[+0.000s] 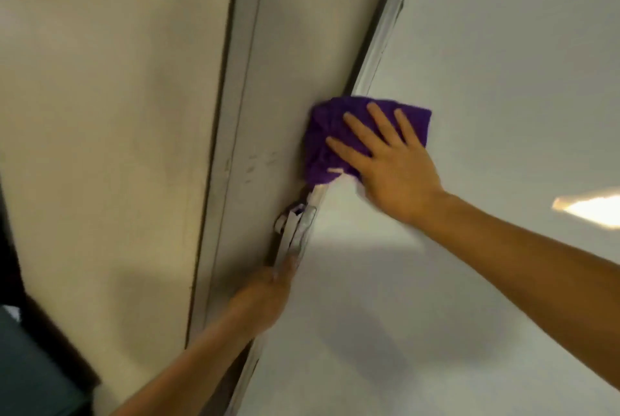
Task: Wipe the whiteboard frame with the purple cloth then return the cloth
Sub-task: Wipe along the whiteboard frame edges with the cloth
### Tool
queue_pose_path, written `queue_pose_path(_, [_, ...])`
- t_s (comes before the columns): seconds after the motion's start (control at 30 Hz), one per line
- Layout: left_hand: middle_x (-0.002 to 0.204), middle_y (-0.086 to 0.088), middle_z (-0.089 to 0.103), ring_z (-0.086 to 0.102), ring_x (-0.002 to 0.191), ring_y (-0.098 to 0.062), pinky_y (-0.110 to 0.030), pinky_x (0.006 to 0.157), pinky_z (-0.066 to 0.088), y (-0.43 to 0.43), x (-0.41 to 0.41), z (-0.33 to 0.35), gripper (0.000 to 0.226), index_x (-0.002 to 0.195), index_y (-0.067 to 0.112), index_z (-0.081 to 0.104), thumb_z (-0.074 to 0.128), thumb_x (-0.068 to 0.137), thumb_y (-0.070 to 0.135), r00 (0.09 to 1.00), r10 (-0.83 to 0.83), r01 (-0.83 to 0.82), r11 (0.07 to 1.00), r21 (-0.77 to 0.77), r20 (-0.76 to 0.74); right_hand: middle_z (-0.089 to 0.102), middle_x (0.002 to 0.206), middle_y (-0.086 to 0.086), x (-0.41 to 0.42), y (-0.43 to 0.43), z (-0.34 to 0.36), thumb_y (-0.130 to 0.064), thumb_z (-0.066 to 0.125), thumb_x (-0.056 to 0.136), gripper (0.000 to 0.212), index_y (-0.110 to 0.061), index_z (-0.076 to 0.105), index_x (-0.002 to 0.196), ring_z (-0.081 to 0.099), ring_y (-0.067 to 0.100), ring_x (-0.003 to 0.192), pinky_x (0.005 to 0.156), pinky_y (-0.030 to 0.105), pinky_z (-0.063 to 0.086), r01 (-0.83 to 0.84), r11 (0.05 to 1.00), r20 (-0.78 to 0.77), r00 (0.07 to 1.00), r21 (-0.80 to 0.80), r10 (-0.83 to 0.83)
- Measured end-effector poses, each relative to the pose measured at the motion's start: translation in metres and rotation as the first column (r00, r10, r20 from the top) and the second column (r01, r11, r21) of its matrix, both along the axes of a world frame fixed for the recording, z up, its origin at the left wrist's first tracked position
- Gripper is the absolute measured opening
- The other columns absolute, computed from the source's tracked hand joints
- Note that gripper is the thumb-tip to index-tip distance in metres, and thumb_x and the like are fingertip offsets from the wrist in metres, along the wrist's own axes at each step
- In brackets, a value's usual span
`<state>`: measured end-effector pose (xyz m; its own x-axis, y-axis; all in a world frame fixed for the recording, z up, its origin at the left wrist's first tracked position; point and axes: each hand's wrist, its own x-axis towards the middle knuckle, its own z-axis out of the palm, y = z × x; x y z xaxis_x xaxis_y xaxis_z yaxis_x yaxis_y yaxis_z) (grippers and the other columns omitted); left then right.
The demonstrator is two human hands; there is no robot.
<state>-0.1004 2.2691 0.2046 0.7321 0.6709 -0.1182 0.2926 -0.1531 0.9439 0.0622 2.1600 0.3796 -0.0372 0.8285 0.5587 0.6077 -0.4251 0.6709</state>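
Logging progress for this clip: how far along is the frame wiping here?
Mid-wipe. The right hand presses the purple cloth flat against the whiteboard frame at the board's left edge, while the left hand holds the frame lower down. How much frame is already wiped cannot be judged from this view. Still left: finishing the frame and returning the cloth, which is still in use.

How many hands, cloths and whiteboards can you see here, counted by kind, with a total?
Hands: 2, the right hand flat on the cloth, the left hand gripping the whiteboard frame lower down
Purple cloth: 1, pressed against the frame
Whiteboard: 1
Total: 4
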Motion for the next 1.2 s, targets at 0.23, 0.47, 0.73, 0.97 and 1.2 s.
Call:
queue_pose_path(0.23, [0.110,0.013,0.059,0.054,0.088,0.002,-0.012,0.080,0.041,-0.002,0.058,0.138,0.047,0.120,0.026,0.061,0.029,0.100,0.053,0.780,-0.050,-0.062,0.986,0.156,0.624,0.031,0.161,0.007,0.002,0.013,0.050,-0.048,0.039,0.099,0.061,-0.028,0.029,0.156,0.018,0.044,0.148,0.118,0.059,0.010,0.108,0.986,-0.075,0.992,0.127,-0.099])
queue_pose_path(0.47, [0.148,-0.014,0.046,0.047,0.131,-0.030,-0.043,0.114,0.034,0.018,0.099,0.144,0.073,0.149,0.015,0.036,0.025,0.095,0.063,0.884,0.080,0.101,0.930,-0.354,0.461,0.022,0.164,0.006,0.015,0.027,0.090,-0.054,0.023,0.100,0.062,-0.029,0.022,0.157,0.014,0.039,0.149,0.117,0.060,0.004,0.153,0.985,0.126,0.982,-0.082,-0.142])
queue_pose_path(0.73, [0.105,-0.012,0.070,0.064,0.099,-0.027,-0.039,0.094,0.050,0.018,0.119,0.125,0.056,0.121,0.017,0.062,0.027,0.099,0.055,0.904,0.152,-0.158,0.987,-0.016,0.399,0.027,0.163,0.005,0.003,0.021,0.070,-0.066,0.021,0.096,0.063,-0.038,0.037,0.150,0.003,0.045,0.150,0.116,0.067,0.001,0.071,0.959,0.009,0.997,-0.274,-0.071])
queue_pose_path(0.97, [0.100,-0.021,0.073,0.066,0.087,-0.032,-0.033,0.081,0.048,0.004,0.127,0.117,0.100,0.086,0.012,0.075,-0.002,0.072,0.075,0.886,0.351,-0.426,0.874,0.235,0.302,0.007,0.168,0.008,0.043,0.005,0.144,-0.050,0.034,0.101,0.061,-0.038,0.013,0.157,-0.001,0.043,0.151,0.120,0.061,-0.002,0.194,0.972,-0.084,0.979,0.132,-0.184])
queue_pose_path(1.2, [0.114,-0.020,0.068,0.063,0.103,-0.035,-0.035,0.081,0.046,0.001,0.122,0.110,0.053,0.124,0.004,0.059,0.027,0.103,0.040,0.854,0.372,-0.457,0.870,0.183,0.365,0.015,0.167,0.002,0.028,0.012,0.084,-0.049,0.023,0.103,0.053,-0.038,0.023,0.156,0.005,0.036,0.152,0.121,0.058,0.002,0.075,0.977,0.031,0.997,-0.197,-0.070])
